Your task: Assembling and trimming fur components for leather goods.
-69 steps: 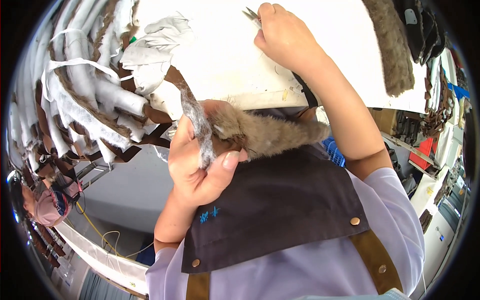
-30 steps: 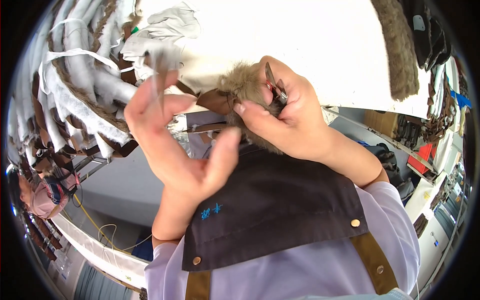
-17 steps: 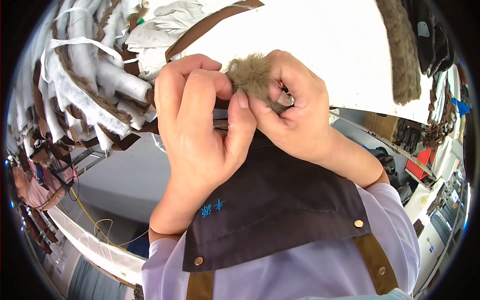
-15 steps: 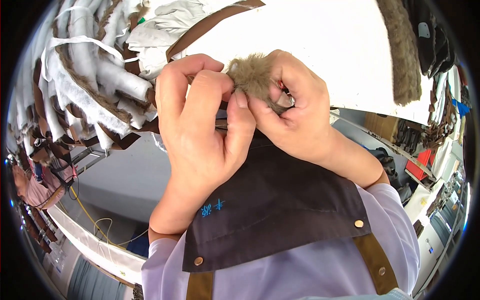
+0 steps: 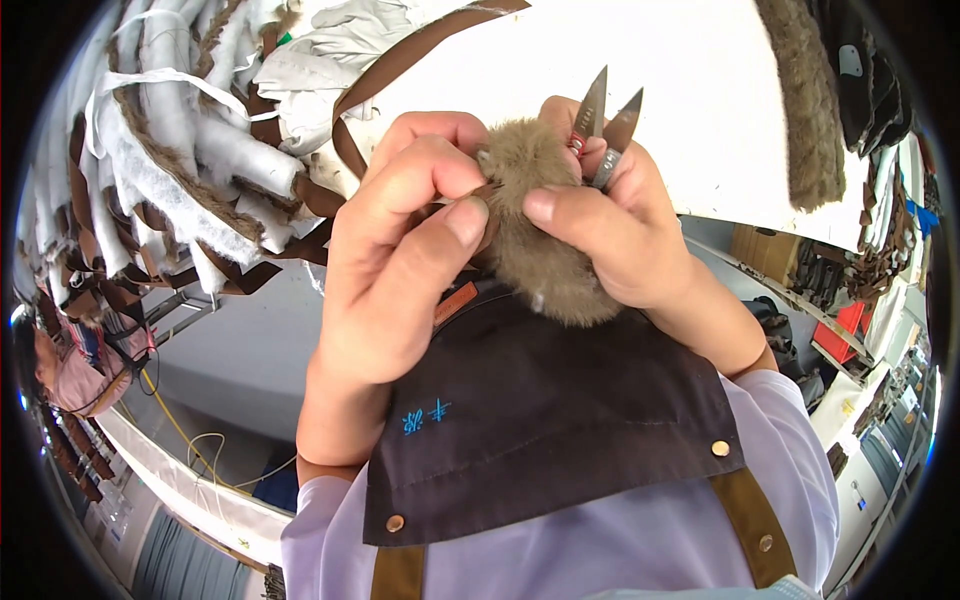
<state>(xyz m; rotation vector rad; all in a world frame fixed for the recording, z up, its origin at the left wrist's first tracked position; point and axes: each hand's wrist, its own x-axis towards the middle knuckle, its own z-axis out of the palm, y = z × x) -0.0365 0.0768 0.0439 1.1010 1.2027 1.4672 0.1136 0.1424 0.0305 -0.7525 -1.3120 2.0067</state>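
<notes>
Here's the fur piece [image 5: 545, 235], dead centre, gripped between my two hands above the apron [image 5: 560, 410]. At its nine o'clock, my left hand [image 5: 385, 250] is pinching the brown edge between thumb and bent forefinger. At three, my right hand [image 5: 640, 230] presses its thumb flat on the fur; the fingers behind are partly hidden. That same hand has the scissors [image 5: 590, 112] tucked in its fingers, blades parted, both tips up at one o'clock, apart from the fur.

Beyond those tips there's room: the white tabletop [image 5: 700, 100] stretches across to the long fur strip [image 5: 805, 120] at two. The table's near edge runs past my right forearm at three. At eleven a brown band [image 5: 385, 75] curves down behind my left hand; I can't tell whether it joins my piece.

Tighter on the other flank! White cloth [image 5: 330, 55] lies bunched at ten, and padded rolls [image 5: 190, 150] crowd between nine and ten, ends poking toward my left wrist.
</notes>
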